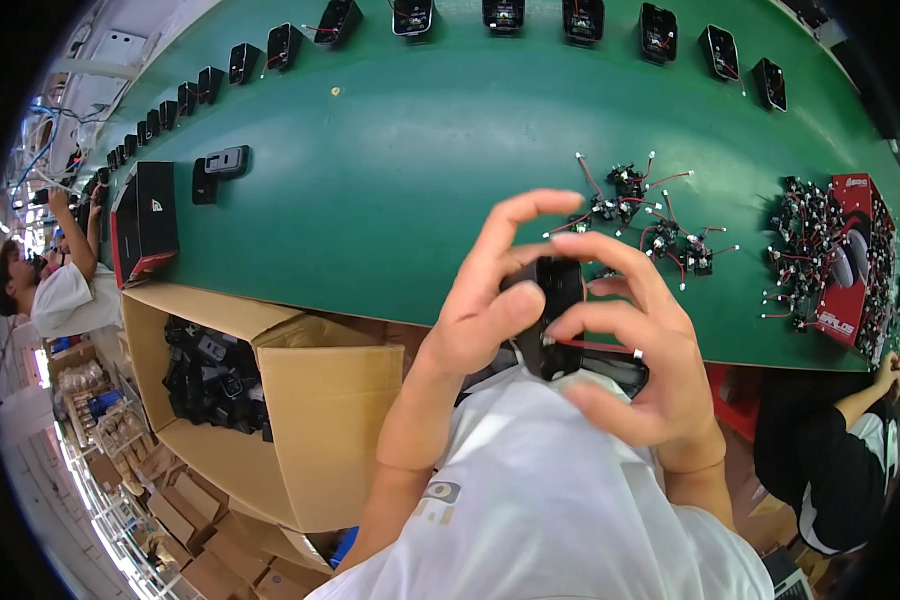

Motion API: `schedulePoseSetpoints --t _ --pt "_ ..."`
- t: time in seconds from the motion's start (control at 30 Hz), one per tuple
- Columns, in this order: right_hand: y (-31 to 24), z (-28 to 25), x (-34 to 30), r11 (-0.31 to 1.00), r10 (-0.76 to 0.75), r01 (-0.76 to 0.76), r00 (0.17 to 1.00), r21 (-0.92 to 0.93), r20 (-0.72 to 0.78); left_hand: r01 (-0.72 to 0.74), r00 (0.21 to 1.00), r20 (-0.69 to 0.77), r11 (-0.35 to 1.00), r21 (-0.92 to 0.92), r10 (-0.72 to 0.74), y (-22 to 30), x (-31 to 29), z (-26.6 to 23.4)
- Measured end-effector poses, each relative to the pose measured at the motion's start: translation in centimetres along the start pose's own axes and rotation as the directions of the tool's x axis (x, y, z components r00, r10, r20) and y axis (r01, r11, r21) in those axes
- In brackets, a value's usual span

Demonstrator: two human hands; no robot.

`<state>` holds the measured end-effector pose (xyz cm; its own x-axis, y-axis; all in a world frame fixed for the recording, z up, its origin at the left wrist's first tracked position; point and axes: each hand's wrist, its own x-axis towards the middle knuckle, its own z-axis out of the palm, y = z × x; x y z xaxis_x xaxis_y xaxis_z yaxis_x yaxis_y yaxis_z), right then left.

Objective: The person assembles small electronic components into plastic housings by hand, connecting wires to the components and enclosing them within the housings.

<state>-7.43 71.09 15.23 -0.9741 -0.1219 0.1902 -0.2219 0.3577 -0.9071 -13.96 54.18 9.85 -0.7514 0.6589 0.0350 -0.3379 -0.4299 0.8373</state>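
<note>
A small black plastic housing (pixel 560 310) is held upright in front of my chest, its open side showing a dark, glossy inside. My left hand (pixel 485 295) grips it from the left, thumb and curled fingers against its side and far end. My right hand (pixel 640 335) curls round it from the right. Its index fingertip is at the far end, another fingertip lies at the opening, and the thumb stands apart. A tiny white connector (pixel 638 353) shows against the right palm. Just beyond, several black wired modules (pixel 625 200) with red leads lie on the green table (pixel 370 200).
Open black housings (pixel 503 14) line the table's far edge. Wired modules (pixel 805 240) heap by a red box (pixel 860 270) at right. A black box (pixel 148 222) and two housing parts (pixel 220 170) lie left. A carton (pixel 330 420) holds black parts. Other people (pixel 70 290) work both sides.
</note>
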Motion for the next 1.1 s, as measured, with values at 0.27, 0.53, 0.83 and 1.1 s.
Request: schedulePoseSetpoints --t 0.27,0.53,0.83,1.1 --pt "2.8 -0.8 -0.6 0.982 0.067 -0.067 0.998 0.176 0.004 0.129 0.988 -0.125 0.92 0.369 -0.088 1.3 1.7 2.0" --pt "4.7 0.7 -2.5 0.828 0.142 -0.104 0.989 0.551 -0.027 0.177 0.984 -0.141 0.745 0.643 -0.112 2.7 2.4 2.4" --pt "5.4 -0.3 -2.7 0.325 0.297 -0.194 0.95 0.926 0.095 0.046 0.984 -0.172 0.846 0.531 0.055 4.8 0.5 -0.5" --pt "7.2 -0.1 -2.5 0.104 0.264 -0.139 0.958 0.985 0.107 0.277 0.564 -0.487 0.403 0.872 0.667 5.8 0.6 -11.9"
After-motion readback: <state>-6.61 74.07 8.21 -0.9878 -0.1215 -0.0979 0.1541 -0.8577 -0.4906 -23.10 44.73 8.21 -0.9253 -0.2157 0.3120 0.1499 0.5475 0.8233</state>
